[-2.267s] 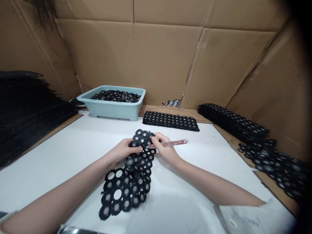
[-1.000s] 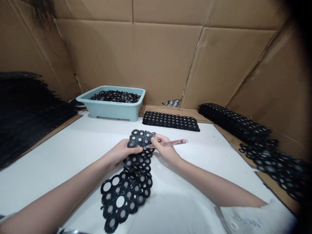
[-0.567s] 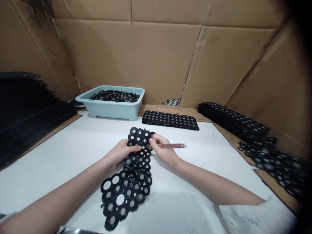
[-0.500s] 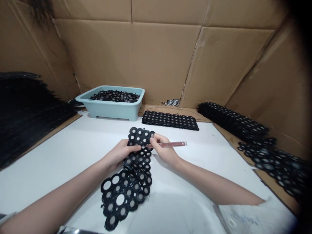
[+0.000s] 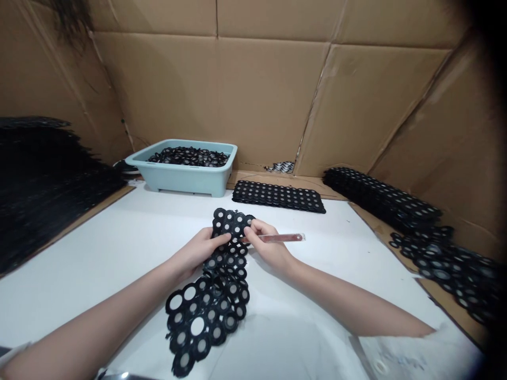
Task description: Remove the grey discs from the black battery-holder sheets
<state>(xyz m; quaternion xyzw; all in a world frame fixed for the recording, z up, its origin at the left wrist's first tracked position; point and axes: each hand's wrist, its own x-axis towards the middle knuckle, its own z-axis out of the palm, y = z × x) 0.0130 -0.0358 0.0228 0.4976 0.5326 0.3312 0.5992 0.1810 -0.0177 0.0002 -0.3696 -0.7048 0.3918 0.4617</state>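
A black sheet of joined rings [image 5: 216, 301], many with pale grey discs in them, runs from the far middle of the table toward me, with its near part spread on the white top. My left hand [image 5: 202, 249] grips its left edge, thumb lying across the rings and the other fingers hidden underneath. At the right edge my right hand [image 5: 269, 245] pinches a slim tool with a reddish, clear-ended handle [image 5: 283, 238]. The tool's tip points left among the rings, close to my left thumb. A few rings near me show plain white through them.
A light blue basin [image 5: 186, 180] full of loose black ringed pieces stands at the back left. Behind the hands lies a flat stack of similar sheets [image 5: 279, 196]. More sheets [image 5: 382, 196] and loose ones [image 5: 447, 269] line the right. A tall black pile [image 5: 43, 190] rises at left.
The whole view has shifted slightly, so everything sits a little farther right and lower. Both hands keep the same hold on the sheet and the tool.
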